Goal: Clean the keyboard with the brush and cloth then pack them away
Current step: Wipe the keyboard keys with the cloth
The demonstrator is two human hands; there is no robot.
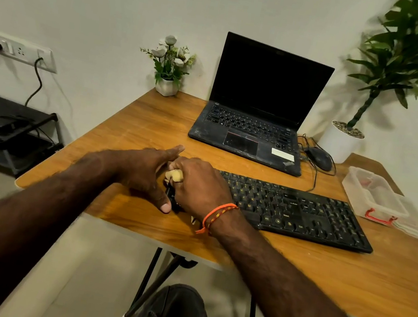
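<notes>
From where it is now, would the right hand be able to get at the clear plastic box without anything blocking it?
Probably yes, once free: the right hand grips a pale object, likely the brush; only the low keyboard lies before the box.

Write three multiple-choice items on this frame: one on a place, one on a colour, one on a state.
1. Where is the clear plastic box with red latches?
A. right of the black external keyboard
B. on the laptop
C. on the floor

2. What colour is the thread band on the right wrist?
A. blue
B. orange
C. white

3. The black laptop's screen is:
A. lit
B. closed
C. open, dark

Answers: 1 A, it sits at the wooden table's right edge; 2 B, plainly orange; 3 C, lid upright, display black.
</notes>
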